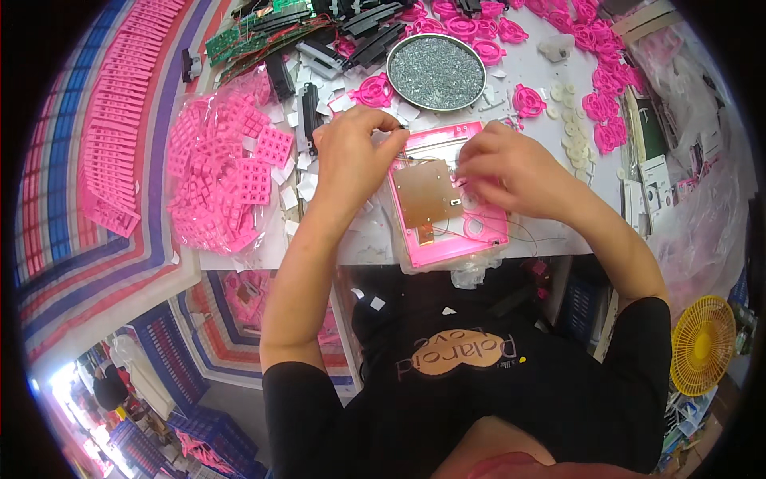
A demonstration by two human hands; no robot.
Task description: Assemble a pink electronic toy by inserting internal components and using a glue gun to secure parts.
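Note:
A pink plastic housing lies on the table in front of me, on a clear plastic bag. Inside it sits a brown flat board, with thin wires running about it and a pink ring-shaped part near its lower right. My left hand is at the housing's upper left corner, thumb and forefinger pinched together by a small dark bit I cannot name. Over the housing's right side, my right hand has its fingers curled in; whatever they grip is hidden.
Beyond the housing stands a round tray of small metal screws. Pink ring parts and whitish discs lie to the right. On the left are a bag of pink keypads, green circuit boards and black parts.

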